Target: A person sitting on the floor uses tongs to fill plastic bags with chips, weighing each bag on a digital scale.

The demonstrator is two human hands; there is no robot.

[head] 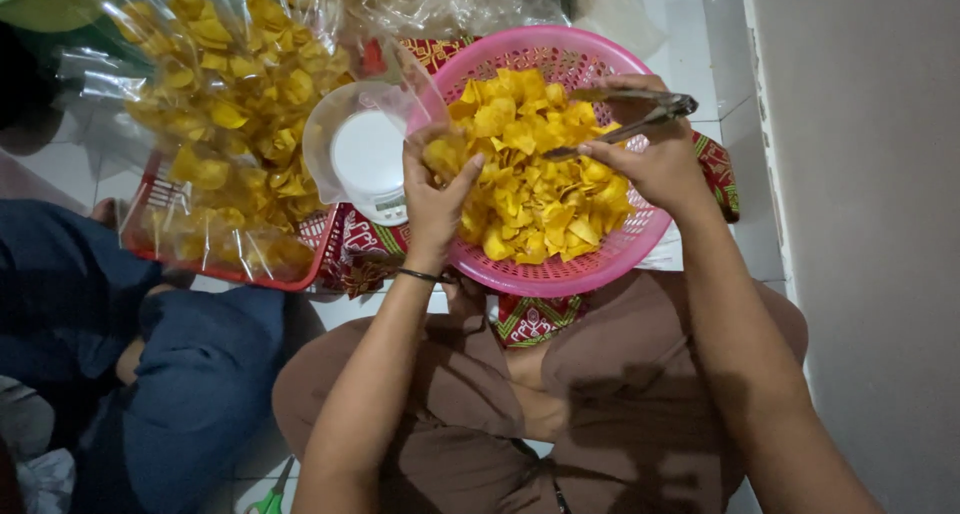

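Head view, looking down at a person seated on a white tiled floor (pixel 680 14) in brown clothes. The left hand (pixel 435 189) is raised at the left rim of a round pink basket (pixel 560 264), its fingers (pixel 470 174) closed on a few yellow chips and on the edge of a clear plastic bag (pixel 400 84) that rises to the left of the hand. A thin dark band circles the left wrist. The right hand (pixel 655 159) is over the right side of the basket, fingers clenched around a pair of metal tongs (pixel 630 114); the tongs point left, their tips just above the chips and slightly apart.

The yellow chips (pixel 540 189) fill the pink basket in a loose heap — the basket sits on a red patterned cloth (pixel 535 319) just beyond the person's knees. Left of the basket, close beside the left hand, stands a small white kitchen scale (pixel 368 159) with a round top, seen through the clear bag.

Further left a red crate (pixel 300 264) holds clear bags already packed with chips (pixel 230 104), piled up toward the far left. At the near left sits another person in dark blue clothing (pixel 150 374) — only legs show. Green-handled scissors (pixel 265 499) lie on the floor at the near edge.
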